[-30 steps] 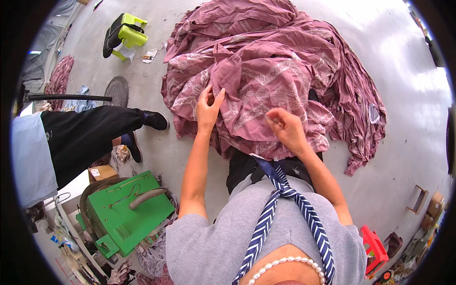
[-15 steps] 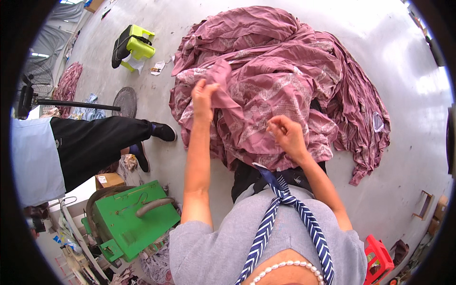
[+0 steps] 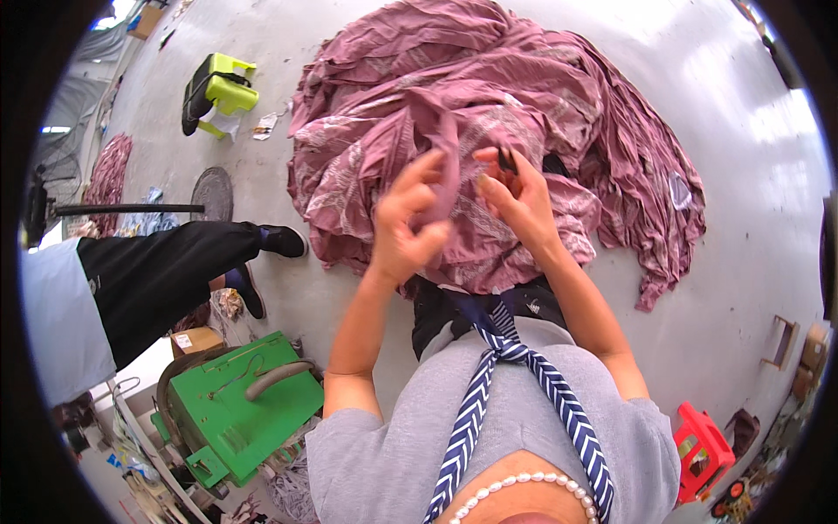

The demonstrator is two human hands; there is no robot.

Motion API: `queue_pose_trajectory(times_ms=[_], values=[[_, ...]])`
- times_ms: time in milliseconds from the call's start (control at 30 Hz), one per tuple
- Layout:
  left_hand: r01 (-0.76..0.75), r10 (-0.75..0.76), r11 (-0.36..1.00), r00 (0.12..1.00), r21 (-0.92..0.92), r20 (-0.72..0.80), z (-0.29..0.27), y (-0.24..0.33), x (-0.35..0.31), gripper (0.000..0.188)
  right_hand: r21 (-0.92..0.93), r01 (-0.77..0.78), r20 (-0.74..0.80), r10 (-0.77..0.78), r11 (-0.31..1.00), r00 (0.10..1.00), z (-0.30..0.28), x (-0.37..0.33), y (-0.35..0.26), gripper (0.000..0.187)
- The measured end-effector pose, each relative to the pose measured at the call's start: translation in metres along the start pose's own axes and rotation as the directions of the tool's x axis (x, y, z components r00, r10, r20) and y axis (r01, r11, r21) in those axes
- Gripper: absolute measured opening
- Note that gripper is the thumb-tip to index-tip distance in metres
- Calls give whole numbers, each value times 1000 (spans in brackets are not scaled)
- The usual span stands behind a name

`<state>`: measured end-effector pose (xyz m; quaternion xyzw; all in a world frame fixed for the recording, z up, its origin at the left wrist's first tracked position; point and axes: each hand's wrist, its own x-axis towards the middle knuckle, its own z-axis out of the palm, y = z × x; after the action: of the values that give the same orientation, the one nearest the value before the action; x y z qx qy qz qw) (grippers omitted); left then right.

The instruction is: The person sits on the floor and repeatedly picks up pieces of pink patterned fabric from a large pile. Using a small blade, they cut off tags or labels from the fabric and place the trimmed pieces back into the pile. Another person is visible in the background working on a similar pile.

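Note:
A large heap of dusty-pink cloth (image 3: pixel 349 113) with pale patterned bands lies over my lap and the floor ahead. My left hand (image 3: pixel 406 223), slightly blurred, is at a raised fold of this cloth, its fingers curled against the fold and its thumb standing apart. Close by on the right, my right hand (image 3: pixel 519 201) is above the heap with bent fingers around a small black object (image 3: pixel 506 160). Most of that object is hidden by the fingers, so its kind does not show.
At left, a person in black trousers (image 3: pixel 175 262) is beside a green machine (image 3: pixel 249 397). A lime-green stool (image 3: pixel 229 94) with a black cover stands far left; a red stool (image 3: pixel 698 450) is at lower right. A dark round base (image 3: pixel 212 194) carries a pole.
My left hand has come nearer and to the right, bringing the cloth fold along. My right hand has risen slightly toward it, and the black object now shows. The whole view has shifted a little.

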<state>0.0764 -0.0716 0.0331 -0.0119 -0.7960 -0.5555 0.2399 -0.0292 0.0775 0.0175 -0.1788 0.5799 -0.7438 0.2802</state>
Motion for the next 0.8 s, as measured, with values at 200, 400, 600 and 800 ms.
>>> queue_pose_trajectory(times_ms=[200, 400, 600, 800], values=[[94, -95, 995, 988, 15, 125, 59, 1, -28, 12, 21, -20, -63, 21, 1000, 998, -31, -2, 35, 12], [320, -373, 911, 909, -260, -185, 56, -13, -20, 17, 82, -55, -48, 59, 995, 997, -38, -15, 39, 9], [395, -407, 898, 913, 194, 24, 37, -31, 19, 19, -85, 42, 11, -41, 995, 999, -19, -31, 28, 10], [423, -416, 905, 903, 54, -109, 34, -39, 8, 11, -234, 120, -27, -129, 965, 991, -21, -38, 28, 5]])
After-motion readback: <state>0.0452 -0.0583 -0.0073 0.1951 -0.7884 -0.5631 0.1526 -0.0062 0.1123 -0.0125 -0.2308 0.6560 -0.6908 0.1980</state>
